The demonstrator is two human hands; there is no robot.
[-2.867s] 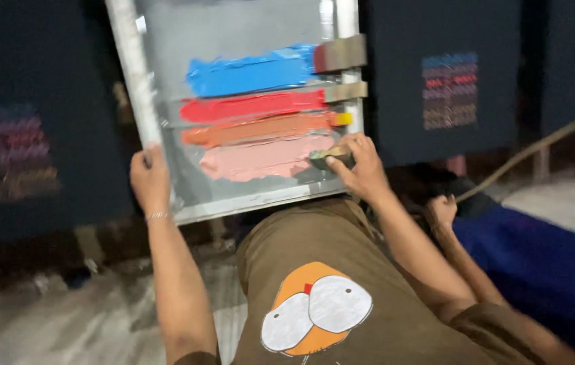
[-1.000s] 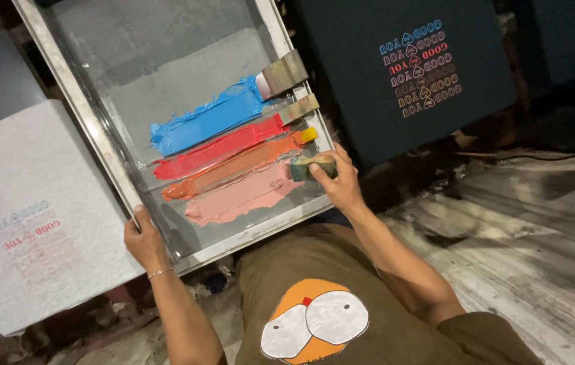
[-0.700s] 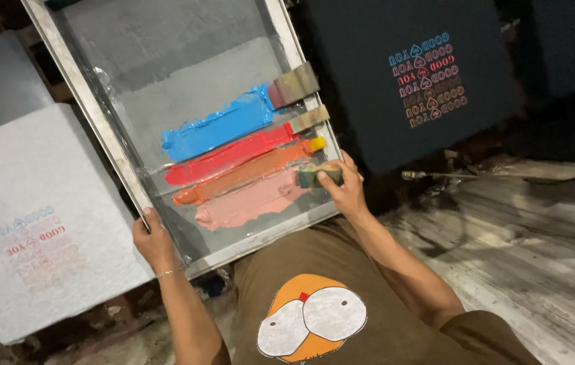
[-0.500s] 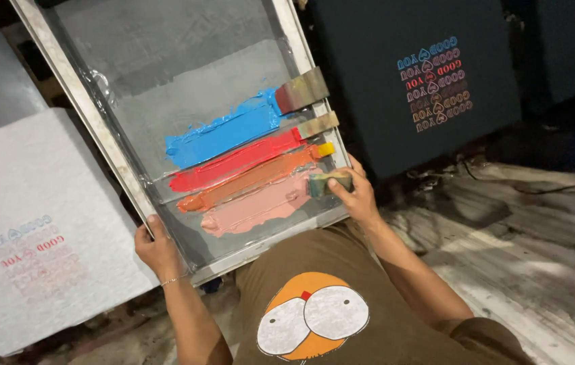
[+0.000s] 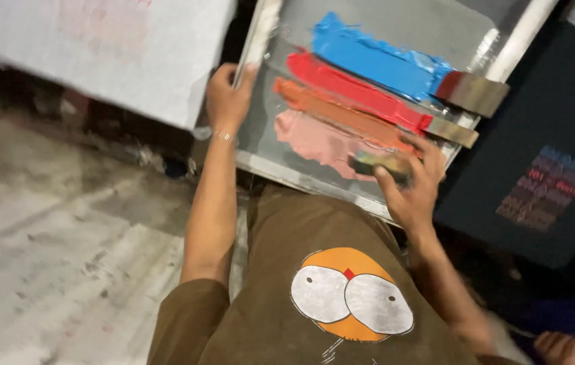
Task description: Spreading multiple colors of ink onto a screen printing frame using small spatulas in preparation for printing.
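Across the upper centre of the frame, a metal-framed printing screen [image 5: 280, 165] carries blue, red, orange and pink ink stripes, its near edge just above the person's brown shirt [image 5: 314, 284]. Their left hand [image 5: 228, 100] is wrapped around the frame's left rail, while the right hand [image 5: 410, 189] clasps a small squeegee [image 5: 376, 164] at the pink stripe. Stained grey floor [image 5: 51, 257] fills the lower left; a white fabric panel [image 5: 118, 54] hangs upper left, a dark printed one [image 5: 537, 196] at right.

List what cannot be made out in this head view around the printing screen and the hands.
- Screen frame: far end cut off by the top edge.
- Tool under the right hand: fingers cover it, motion-blurred.
- Print on the dark panel: too small and blurred.
- Left hand: fingertips hidden behind the frame rail.
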